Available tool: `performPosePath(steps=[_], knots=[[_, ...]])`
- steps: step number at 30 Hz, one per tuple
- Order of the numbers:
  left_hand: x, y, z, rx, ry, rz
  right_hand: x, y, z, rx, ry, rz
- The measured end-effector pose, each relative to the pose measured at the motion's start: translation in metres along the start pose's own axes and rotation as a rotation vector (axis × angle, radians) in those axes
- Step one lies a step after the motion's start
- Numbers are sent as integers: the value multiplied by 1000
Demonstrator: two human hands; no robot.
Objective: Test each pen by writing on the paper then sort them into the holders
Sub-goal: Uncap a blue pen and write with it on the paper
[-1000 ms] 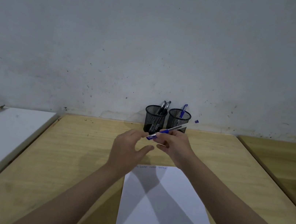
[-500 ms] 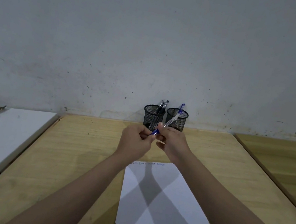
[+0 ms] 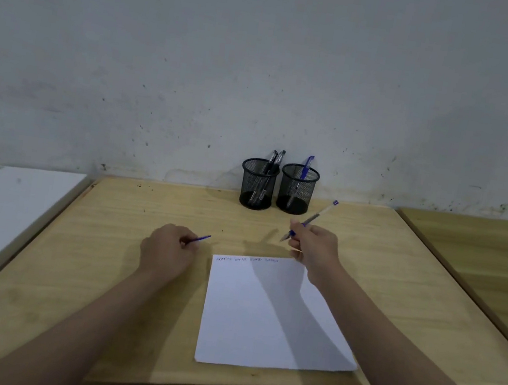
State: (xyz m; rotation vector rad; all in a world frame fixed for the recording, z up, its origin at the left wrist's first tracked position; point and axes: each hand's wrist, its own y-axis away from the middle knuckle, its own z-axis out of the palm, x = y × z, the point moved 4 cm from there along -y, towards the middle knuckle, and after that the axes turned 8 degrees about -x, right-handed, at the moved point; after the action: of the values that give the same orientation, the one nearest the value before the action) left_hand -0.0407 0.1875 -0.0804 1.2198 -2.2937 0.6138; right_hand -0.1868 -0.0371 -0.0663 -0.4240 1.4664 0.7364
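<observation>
A clear-barrelled ballpoint pen with blue ends (image 3: 311,220) is pinched in the fingers (image 3: 295,231) of the right hand (image 3: 315,249), its tip angled down above the far edge of the white sheet of paper (image 3: 263,319). A small blue pen cap (image 3: 200,239) is gripped by the curled left hand (image 3: 168,250), just left of the paper on the light wooden counter (image 3: 105,252). Beyond the fingers, two black mesh holders stand side by side: the left holder (image 3: 258,183) is filled with black pens (image 3: 271,165), the right holder (image 3: 298,188) with one blue pen (image 3: 306,167).

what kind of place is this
Probably a plain workroom or study desk: a bare light wooden table against a scuffed grey plaster wall, two black wire-mesh pen holders and a white sheet of paper.
</observation>
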Motion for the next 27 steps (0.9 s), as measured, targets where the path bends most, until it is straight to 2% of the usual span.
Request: performPosePath(steps=[2,8,11,14,16,20,27], knots=[[-6,-2,5,6,-80,15,6,4,0,3,17,-72],[-9,1,11,13,-73,35,22,16,-6,20,99,-197],[-3,15,8,-34,4,212,29,16,-10,38,127,-252],[7,39,7,-201,109,414,31,13,-10,7,107,-271],[7,50,13,-292,60,477,30,10,-10,-9,96,-253],[3,52,22,-421,-62,418,26,5,-11,16,118,-230],[6,54,23,-439,-98,394,21,-1,-8,36,231,-282]])
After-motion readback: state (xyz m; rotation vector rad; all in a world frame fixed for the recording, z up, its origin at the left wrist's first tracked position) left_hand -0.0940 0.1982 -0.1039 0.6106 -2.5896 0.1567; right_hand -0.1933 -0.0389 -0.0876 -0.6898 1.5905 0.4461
